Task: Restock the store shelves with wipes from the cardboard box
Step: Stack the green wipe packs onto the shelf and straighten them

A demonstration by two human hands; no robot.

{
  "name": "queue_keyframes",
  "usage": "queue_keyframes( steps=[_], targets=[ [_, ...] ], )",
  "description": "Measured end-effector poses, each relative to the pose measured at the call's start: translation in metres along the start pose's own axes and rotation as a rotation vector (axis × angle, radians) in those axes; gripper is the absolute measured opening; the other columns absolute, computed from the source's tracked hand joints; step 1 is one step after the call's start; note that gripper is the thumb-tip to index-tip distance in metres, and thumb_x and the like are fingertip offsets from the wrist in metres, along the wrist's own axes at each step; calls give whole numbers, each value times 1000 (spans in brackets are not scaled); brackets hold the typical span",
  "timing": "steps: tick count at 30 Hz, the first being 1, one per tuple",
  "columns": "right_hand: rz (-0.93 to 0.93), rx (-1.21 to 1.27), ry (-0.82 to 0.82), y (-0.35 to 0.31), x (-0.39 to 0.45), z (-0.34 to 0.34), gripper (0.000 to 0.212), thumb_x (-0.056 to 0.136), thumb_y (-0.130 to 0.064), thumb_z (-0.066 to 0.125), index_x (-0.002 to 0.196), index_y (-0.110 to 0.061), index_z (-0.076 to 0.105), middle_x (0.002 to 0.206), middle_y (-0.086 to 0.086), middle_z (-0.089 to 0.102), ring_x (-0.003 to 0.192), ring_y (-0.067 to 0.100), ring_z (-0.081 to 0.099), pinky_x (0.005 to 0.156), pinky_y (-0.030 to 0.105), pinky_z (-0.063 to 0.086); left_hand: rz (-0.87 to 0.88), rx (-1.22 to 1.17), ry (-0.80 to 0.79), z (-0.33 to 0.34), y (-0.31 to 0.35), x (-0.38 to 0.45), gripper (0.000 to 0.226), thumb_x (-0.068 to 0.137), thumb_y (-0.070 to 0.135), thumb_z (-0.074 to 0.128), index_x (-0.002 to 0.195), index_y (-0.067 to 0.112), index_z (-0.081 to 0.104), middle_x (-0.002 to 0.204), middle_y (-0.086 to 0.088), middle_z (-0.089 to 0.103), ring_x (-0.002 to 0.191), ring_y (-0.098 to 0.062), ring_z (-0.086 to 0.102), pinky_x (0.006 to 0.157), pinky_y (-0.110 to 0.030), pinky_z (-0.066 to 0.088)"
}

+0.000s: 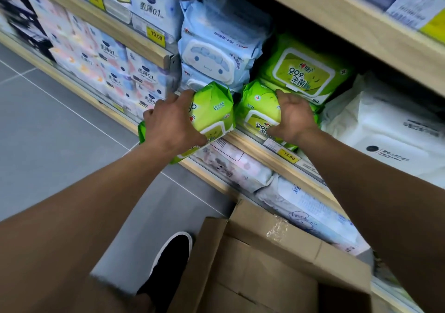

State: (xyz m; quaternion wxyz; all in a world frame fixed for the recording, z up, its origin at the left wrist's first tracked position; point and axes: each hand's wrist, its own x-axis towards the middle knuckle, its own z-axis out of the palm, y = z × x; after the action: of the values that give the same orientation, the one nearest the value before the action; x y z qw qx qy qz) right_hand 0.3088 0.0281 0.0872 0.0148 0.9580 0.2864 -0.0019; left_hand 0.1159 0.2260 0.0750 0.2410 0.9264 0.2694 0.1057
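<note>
From the head camera, your left hand [172,120] gripped a green wipes pack [207,117] just left of frame centre, fingers spread over its top and curled round its far end, thumb along the near side; the pack stuck out past the shelf edge [250,144], tilted, with its lid end toward five o'clock. At three o'clock from it, almost touching, your right hand [292,117] clutched a second green pack [257,110] that lay on the shelf, fingers hooked over its upper right edge and thumb pressed on the printed lid. At one o'clock from that hand a third green pack [305,72] leaned on top of the others, its "99.9" lid facing you. At eleven o'clock from your right hand stood a stack of pale blue wipes packs [216,55], the front one with a cartoon face on its lid. At three o'clock from the green packs lay white soft packs [385,129]. A yellow price tag [289,155] reading 11.90 sat on the shelf edge at six o'clock from your right hand. The cardboard box [272,259] stood open on the floor at the bottom of the frame, at six o'clock from both hands; you could not tell what was inside. A black shoe [172,262] showed at nine o'clock from the box, on grey tile floor [48,132].
</note>
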Motion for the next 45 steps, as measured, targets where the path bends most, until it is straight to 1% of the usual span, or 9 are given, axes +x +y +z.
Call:
queue_keyframes(
  steps=[5, 10, 17, 23, 27, 30, 35, 40, 45],
  targets=[
    [-47, 32, 108, -5, -30, -6, 89, 74, -41, 75, 147, -17, 31, 147, 10, 34, 136, 34, 26, 115, 41, 25, 72, 25, 40, -7, 13, -4, 99, 48, 44, 84, 134, 31, 38, 123, -8, 54, 112, -37, 48, 90, -52, 35],
    [-195, 85, 378, 8, -106, -16, 65, 71, -28, 73, 131, -9, 53, 134, 14, 49, 128, 36, 41, 108, 46, 35, 250, 64, 123, -17, 46, -12, 101, 49, 41, 85, 138, 31, 38, 124, -6, 53, 116, -35, 45, 96, -48, 29],
    [5, 185, 625, 68, -170, -35, 57, 67, -15, 70, 122, -9, 57, 133, 14, 49, 126, 36, 41, 108, 46, 34, 577, 201, 176, -20, 129, -11, 97, 53, 27, 83, 139, 30, 39, 134, -2, 49, 122, -30, 39, 104, -44, 22],
    [91, 244, 646, 91, -177, -41, 62, 66, -14, 70, 126, -10, 54, 139, 14, 44, 132, 34, 35, 111, 46, 31, 637, 345, 117, -16, 190, 20, 93, 61, 33, 81, 141, 33, 33, 137, -5, 45, 126, -32, 35, 111, -51, 20],
    [115, 297, 667, 95, -168, -44, 62, 69, -13, 69, 128, -11, 53, 142, 12, 43, 134, 31, 32, 113, 45, 30, 601, 397, 27, -9, 196, 37, 86, 72, 25, 72, 141, 50, 26, 147, 1, 37, 131, -36, 28, 110, -61, 17],
    [121, 256, 641, 96, -163, -39, 68, 68, -14, 70, 133, -11, 50, 144, 12, 41, 136, 32, 32, 114, 45, 28, 581, 354, 91, 10, 185, 33, 84, 76, 15, 63, 141, 50, 25, 148, 4, 34, 134, -35, 24, 112, -62, 11],
    [120, 184, 615, 96, -159, -31, 76, 66, -17, 72, 137, -11, 46, 143, 10, 41, 137, 32, 29, 115, 45, 26, 586, 338, 190, 32, 171, 32, 89, 69, 36, 75, 142, 42, 23, 149, 1, 30, 141, -32, 15, 113, -60, 3],
    [132, 167, 617, 96, -160, -30, 78, 66, -16, 74, 138, -12, 45, 143, 10, 41, 138, 32, 28, 116, 44, 24, 483, 295, 245, 35, 190, 40, 74, 71, 46, 74, 135, 41, 35, 138, -2, 41, 133, -35, 27, 111, -61, 5],
    [148, 149, 590, 92, -159, -32, 78, 66, -17, 74, 138, -11, 44, 143, 10, 40, 138, 32, 28, 116, 44, 23, 489, 299, 263, 39, 193, 44, 77, 69, 46, 73, 136, 39, 36, 137, -4, 42, 130, -35, 30, 111, -60, 5]
  ],
)
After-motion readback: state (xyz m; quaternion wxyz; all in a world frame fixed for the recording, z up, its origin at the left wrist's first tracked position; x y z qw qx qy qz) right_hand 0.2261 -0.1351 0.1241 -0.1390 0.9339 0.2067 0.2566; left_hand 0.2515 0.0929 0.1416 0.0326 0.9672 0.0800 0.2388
